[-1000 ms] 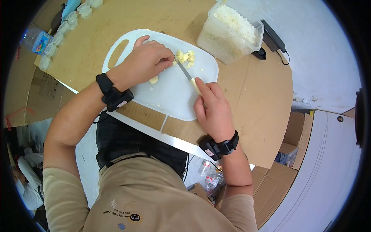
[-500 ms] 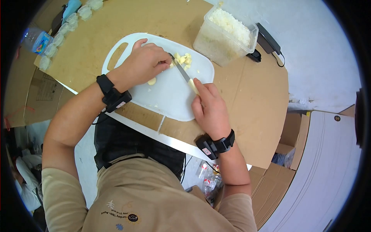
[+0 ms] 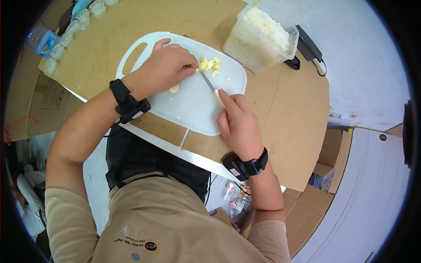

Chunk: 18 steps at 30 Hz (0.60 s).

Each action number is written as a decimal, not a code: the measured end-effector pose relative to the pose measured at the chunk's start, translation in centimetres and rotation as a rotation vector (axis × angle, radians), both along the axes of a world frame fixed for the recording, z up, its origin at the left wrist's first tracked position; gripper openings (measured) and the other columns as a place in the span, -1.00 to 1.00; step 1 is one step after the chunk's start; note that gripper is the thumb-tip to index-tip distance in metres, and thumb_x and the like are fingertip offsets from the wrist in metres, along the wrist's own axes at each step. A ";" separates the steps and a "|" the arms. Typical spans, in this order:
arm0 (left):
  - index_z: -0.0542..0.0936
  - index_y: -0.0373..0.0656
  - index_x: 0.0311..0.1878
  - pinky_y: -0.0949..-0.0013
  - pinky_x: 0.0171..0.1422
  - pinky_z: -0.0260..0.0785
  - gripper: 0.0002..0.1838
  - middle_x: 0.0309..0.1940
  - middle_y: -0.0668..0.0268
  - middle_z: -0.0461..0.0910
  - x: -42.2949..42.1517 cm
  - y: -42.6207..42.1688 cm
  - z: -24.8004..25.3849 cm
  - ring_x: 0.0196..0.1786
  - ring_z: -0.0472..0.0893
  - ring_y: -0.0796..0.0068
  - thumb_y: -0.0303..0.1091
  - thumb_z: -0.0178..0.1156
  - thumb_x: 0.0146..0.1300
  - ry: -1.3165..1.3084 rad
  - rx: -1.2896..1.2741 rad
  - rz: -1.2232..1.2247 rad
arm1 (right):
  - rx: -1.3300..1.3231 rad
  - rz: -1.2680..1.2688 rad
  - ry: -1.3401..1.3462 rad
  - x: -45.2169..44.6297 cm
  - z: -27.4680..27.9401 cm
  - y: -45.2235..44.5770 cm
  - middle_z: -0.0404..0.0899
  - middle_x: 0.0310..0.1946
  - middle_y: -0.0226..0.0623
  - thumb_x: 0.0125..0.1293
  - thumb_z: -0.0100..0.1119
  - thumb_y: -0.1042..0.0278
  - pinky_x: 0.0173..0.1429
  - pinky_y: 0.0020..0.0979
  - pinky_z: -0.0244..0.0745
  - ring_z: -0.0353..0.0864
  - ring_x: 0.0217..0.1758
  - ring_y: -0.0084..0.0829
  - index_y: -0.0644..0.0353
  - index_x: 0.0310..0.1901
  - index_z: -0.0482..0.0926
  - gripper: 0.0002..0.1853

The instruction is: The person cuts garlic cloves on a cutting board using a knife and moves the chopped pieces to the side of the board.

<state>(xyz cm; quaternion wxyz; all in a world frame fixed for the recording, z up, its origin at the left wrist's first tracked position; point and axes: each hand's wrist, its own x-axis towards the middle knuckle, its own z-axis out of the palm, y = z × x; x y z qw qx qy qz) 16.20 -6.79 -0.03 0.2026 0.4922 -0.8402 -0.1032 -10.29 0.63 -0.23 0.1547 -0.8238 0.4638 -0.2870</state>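
The small pale-yellow cut pieces [image 3: 210, 65], upper centre of the frame, look light, firm and perhaps slick, best pinned with curled fingertips. Against them lies the thin metal blade of a cream-handled knife [image 3: 208, 82], likely light and stiff, safest held by its handle, where the right hand [image 3: 240, 120] grips it. The left hand's [image 3: 169, 65] fingers bunch beside the blade tip; whether they pinch a piece I cannot tell. Beneath lies a white plastic cutting board [image 3: 193, 109].

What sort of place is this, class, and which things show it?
Probably a makeshift food-preparation corner in a workroom or storeroom: a cutting board bearing pale chopped pieces lies on a cardboard-covered table, near a tub of what looks like rice, with cardboard boxes below.
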 end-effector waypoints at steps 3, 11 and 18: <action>0.75 -0.01 -0.11 -0.21 0.70 0.02 -0.95 -0.19 0.43 0.70 0.0 -0.1 0.0 0.09 0.65 0.34 -0.33 0.36 0.43 -0.016 0.022 0.004 | 0.018 -0.004 0.026 0.0 0.0 0.0 0.63 -0.08 -0.15 0.36 0.27 0.52 -0.14 -0.16 0.70 0.74 -0.22 -0.09 0.25 0.32 0.66 -0.52; 0.76 0.00 -0.12 -0.19 0.70 0.02 -0.95 -0.20 0.44 0.71 0.0 -0.1 -0.1 0.10 0.65 0.34 -0.34 0.36 0.43 -0.005 0.007 0.012 | -0.014 -0.003 -0.042 0.1 0.1 -0.1 0.64 -0.06 -0.15 0.36 0.26 0.54 -0.14 -0.16 0.70 0.74 -0.22 -0.08 0.25 0.32 0.67 -0.52; 0.76 -0.01 -0.12 -0.17 0.70 0.04 -0.95 -0.22 0.44 0.71 -0.1 -0.1 0.0 0.09 0.65 0.34 -0.33 0.37 0.42 -0.020 0.003 0.017 | -0.010 -0.011 -0.030 0.1 0.1 0.0 0.64 -0.06 -0.16 0.35 0.26 0.55 -0.14 -0.18 0.71 0.75 -0.22 -0.10 0.24 0.32 0.67 -0.52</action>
